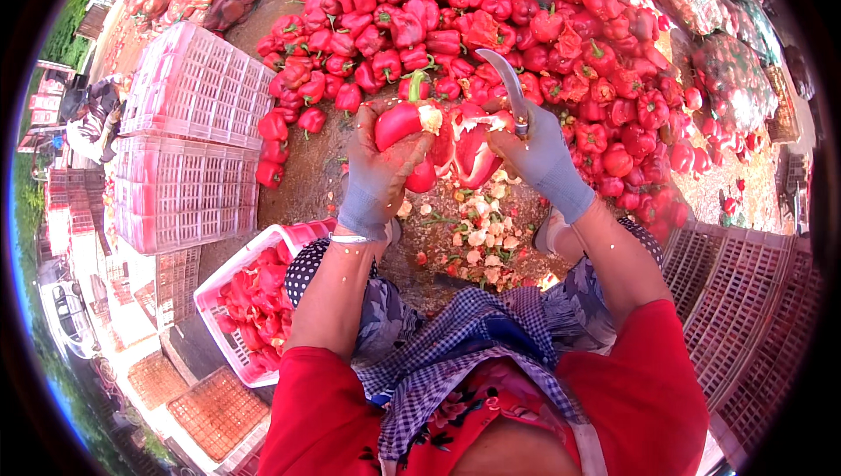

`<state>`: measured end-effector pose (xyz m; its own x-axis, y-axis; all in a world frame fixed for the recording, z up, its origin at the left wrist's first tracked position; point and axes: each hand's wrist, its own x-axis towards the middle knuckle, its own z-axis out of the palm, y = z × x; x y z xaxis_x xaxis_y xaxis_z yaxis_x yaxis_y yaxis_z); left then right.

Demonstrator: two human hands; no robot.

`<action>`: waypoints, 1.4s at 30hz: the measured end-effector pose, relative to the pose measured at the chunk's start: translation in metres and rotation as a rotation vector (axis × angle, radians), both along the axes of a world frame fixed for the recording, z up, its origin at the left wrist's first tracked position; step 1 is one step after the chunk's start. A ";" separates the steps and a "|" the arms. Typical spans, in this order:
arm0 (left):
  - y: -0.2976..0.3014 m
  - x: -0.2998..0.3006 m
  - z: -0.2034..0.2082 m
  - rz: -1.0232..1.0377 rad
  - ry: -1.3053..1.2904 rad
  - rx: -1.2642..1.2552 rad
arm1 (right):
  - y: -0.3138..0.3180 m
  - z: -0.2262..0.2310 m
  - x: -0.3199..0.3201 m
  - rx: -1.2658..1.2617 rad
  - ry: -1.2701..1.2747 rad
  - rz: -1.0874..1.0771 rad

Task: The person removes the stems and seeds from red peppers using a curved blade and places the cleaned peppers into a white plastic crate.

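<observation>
Both my hands wear grey gloves and are raised in front of the pepper pile. My left hand is closed around a red bell pepper piece with its green stem and pale seed core showing. In my right hand is a knife with a curved blade, its tip pointing up and left. The fingers of that hand also grip an opened red pepper half, its hollow inside facing me. Pepper pieces meet or overlap between the two hands; I cannot tell whether they are still joined. Below them, cut-out seed cores litter the ground.
A large pile of red bell peppers spreads ahead. At left stand stacked pink crates; nearer, a pink crate holds cut peppers. More crates are at right. Filled net sacks lie far right. Another person is far left.
</observation>
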<state>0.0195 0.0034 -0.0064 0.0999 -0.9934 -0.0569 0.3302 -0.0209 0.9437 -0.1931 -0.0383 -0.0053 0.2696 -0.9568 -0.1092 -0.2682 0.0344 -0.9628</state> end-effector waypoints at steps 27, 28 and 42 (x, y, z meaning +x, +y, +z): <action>-0.032 0.054 -0.046 0.536 0.910 -0.178 | 0.077 0.103 0.153 0.240 -0.460 0.190; -0.037 0.070 -0.084 0.353 1.005 -0.343 | 0.102 0.134 0.182 0.099 -0.446 0.422; 0.008 0.032 0.001 -0.032 0.372 -0.217 | 0.031 0.071 0.080 0.379 -0.333 0.159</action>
<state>0.0511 0.0113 -0.0050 0.0811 -0.9886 0.1272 0.6515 0.1492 0.7438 -0.1135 -0.0075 0.0654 0.4869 -0.8114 -0.3234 0.0201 0.3806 -0.9245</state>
